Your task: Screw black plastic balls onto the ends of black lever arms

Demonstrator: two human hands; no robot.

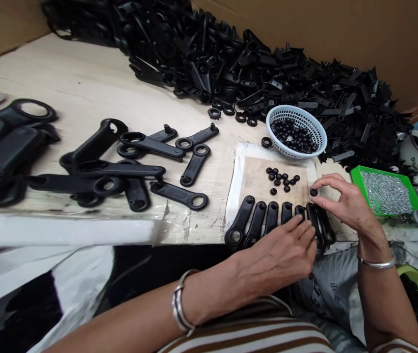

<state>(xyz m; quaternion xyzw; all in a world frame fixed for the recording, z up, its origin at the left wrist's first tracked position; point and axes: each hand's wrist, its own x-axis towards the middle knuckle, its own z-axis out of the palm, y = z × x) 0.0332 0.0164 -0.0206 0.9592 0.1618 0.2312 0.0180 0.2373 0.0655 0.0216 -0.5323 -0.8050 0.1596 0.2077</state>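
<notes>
Several black plastic handles (pixel 256 223) lie side by side in a row at the table's front edge. My left hand (pixel 282 252) rests flat on the near ends of that row, fingers touching the handles. My right hand (pixel 343 201) pinches a small black round cap (pixel 314 192) between thumb and fingertip, just above the row's right end. Several more black caps (pixel 282 179) lie loose on a brown pad (pixel 255 184) behind the row.
A white mesh basket (pixel 297 117) of caps stands behind the pad. A green tray (pixel 358 174) of small metal screws sits at the right. Loose handles (pixel 179 193) lie left of the pad, and a big heap of black parts (pixel 253 63) fills the back.
</notes>
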